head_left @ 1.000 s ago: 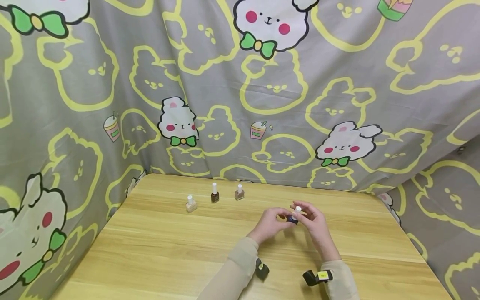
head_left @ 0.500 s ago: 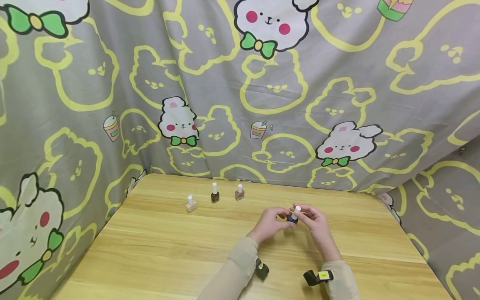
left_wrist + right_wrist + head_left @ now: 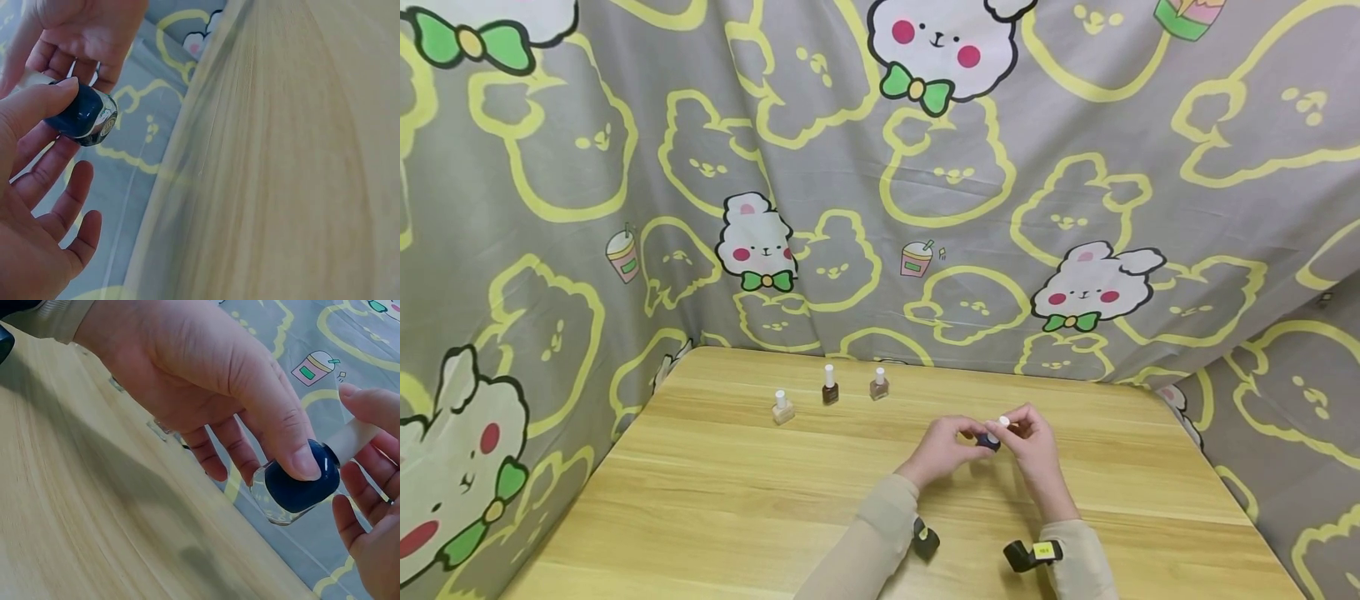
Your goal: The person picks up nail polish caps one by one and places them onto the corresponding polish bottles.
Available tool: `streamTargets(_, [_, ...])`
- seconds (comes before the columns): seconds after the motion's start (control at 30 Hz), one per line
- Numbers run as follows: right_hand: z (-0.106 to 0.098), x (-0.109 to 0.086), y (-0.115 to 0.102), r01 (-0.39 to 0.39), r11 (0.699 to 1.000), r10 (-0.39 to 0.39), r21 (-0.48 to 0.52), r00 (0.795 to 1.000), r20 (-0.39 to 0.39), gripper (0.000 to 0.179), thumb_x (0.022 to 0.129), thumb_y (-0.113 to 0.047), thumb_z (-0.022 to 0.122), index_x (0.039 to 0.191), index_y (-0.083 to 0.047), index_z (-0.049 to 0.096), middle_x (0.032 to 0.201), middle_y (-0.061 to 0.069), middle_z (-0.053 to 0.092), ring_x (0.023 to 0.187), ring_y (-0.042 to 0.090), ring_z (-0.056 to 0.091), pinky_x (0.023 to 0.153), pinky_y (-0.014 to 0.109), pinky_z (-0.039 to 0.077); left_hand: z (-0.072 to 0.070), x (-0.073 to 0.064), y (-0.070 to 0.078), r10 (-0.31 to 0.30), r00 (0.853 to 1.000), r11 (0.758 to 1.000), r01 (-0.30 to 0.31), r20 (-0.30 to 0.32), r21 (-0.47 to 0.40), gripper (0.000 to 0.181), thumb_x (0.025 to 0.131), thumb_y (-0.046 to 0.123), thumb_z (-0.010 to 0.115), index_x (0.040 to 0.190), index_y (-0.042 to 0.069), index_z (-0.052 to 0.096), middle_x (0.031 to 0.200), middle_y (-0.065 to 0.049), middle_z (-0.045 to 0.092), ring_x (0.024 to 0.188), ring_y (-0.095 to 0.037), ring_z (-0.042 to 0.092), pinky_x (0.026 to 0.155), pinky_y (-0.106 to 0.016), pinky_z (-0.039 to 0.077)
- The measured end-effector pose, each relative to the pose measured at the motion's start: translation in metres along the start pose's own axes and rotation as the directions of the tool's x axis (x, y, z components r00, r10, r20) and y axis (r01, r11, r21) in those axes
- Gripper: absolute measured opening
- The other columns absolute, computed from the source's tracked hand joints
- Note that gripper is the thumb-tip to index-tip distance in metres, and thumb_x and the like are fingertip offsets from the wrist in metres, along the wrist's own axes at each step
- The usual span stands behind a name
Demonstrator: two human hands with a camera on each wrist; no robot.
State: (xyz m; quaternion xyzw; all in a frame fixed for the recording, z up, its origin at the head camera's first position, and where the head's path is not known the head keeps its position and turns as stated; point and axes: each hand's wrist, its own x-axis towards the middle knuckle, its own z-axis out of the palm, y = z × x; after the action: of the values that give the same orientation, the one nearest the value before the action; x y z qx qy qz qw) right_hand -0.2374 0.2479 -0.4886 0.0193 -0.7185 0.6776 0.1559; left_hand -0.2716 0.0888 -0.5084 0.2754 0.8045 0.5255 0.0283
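Both hands hold one small nail polish bottle over the right half of the table. Dark blue polish shows through its clear glass. My left hand pinches the glass body, its thumb pressed on the side. In the left wrist view, the left hand's other fingers fan out loosely. My right hand grips the white cap between thumb and fingers. The cap sits on the bottle's neck, and the whole bottle tilts with its cap end toward the right hand.
Toward the back left of the wooden table stand three more polish bottles: a cream one, a dark brown one and a mauve-brown one. A patterned grey curtain hangs behind the table and at its sides.
The blue bottle has tipped further, its cap leaning more to the right. Both hands keep their hold and have shifted only slightly. The three standing bottles stay put.
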Motion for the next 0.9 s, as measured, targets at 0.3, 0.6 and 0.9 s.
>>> streamTargets(0.3, [-0.004, 0.001, 0.002, 0.060, 0.998, -0.064, 0.031, 0.986, 0.153, 0.045, 0.090, 0.000, 0.064, 0.130, 0.010, 0.047, 0.104, -0.013, 0.067, 0.101, -0.001, 0.061, 0.087, 0.014, 0.047, -0.002, 0.000, 0.001, 0.012, 1.000, 1.000, -0.012, -0.025, 0.010, 0.026, 0.083, 0.027, 0.077, 0.106, 0.016, 0.074, 0.105, 0.004, 0.074, 0.095, -0.006, 0.061, 0.089, -0.028, 0.048])
streamTargets(0.6, [-0.011, 0.002, 0.004, 0.057, 0.998, -0.065, 0.040, 0.960, 0.272, 0.052, 0.094, -0.003, 0.059, 0.143, 0.004, 0.041, 0.122, -0.012, 0.067, 0.114, 0.001, 0.060, 0.089, 0.016, 0.048, -0.004, 0.000, 0.000, 0.013, 1.000, 1.000, -0.014, -0.025, -0.009, 0.026, 0.082, 0.028, 0.078, 0.106, 0.017, 0.074, 0.104, 0.005, 0.074, 0.094, -0.005, 0.062, 0.090, -0.027, 0.048])
streamTargets(0.9, [-0.015, 0.001, 0.004, 0.042, 0.999, -0.037, -0.007, 0.940, 0.339, 0.042, 0.101, -0.013, 0.050, 0.139, 0.005, 0.046, 0.126, -0.008, 0.067, 0.120, 0.000, 0.056, 0.097, 0.015, 0.039, -0.004, 0.000, -0.001, 0.004, 0.999, 1.000, -0.005, -0.038, -0.009, 0.026, 0.082, 0.029, 0.078, 0.104, 0.015, 0.074, 0.104, 0.003, 0.074, 0.096, -0.010, 0.063, 0.089, -0.028, 0.048])
